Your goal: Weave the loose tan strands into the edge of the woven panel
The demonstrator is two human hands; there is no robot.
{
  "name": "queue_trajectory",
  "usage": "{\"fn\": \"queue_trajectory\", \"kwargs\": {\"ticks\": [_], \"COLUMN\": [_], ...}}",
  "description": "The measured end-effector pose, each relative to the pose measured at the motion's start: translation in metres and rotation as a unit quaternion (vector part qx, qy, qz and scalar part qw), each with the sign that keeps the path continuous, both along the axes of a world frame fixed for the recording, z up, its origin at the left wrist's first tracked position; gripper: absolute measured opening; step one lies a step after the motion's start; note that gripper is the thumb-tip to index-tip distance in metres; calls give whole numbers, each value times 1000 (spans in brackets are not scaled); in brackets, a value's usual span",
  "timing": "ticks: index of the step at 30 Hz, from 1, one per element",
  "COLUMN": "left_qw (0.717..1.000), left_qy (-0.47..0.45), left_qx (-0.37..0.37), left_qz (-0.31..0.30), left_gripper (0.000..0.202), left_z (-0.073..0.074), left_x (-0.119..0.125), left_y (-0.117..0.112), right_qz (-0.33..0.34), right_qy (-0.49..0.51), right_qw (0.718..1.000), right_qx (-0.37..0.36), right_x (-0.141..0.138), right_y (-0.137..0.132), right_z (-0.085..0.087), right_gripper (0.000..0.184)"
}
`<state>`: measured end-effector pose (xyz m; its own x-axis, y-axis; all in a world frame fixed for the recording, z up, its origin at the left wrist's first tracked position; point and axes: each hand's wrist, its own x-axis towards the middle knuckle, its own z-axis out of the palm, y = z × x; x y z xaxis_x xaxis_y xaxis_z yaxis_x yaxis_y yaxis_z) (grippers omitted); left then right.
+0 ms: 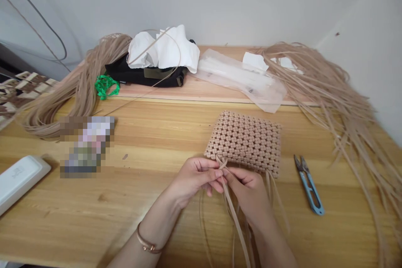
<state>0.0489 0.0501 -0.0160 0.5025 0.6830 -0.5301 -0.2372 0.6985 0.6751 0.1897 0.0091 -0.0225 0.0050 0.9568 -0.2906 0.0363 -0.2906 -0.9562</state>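
Note:
A tan woven mat (248,139) of knotted flat strips lies on the wooden table (157,142). Its near left corner has loose strips (234,213) hanging toward me. My left hand (196,178) pinches those strips at the mat's edge, fingers closed. My right hand (248,190) meets it from the right, fingers closed on the same strips, where a small knot is forming. A thin bracelet (147,243) circles my left wrist.
Blue thread snips (309,186) lie right of the mat. Bundles of tan strips sit at the far left (78,83) and right (342,104). A black bag (144,74) under white tissue, a green cord (106,86), a clear plastic sleeve (241,77) and a white case (19,178) lie around.

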Motion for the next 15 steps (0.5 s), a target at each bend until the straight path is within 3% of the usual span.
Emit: {"fn": "queue_trajectory", "kwargs": {"ticks": [15], "left_qw": [985], "left_qy": [113], "left_qx": [130], "left_qz": [-11], "left_gripper": [19], "left_z": [3], "left_x": [4], "left_y": [-2], "right_qz": [5], "right_qy": [57], "right_qw": [996], "right_qx": [-75], "right_x": [4], "right_y": [9], "right_z": [7], "right_gripper": [28]}}
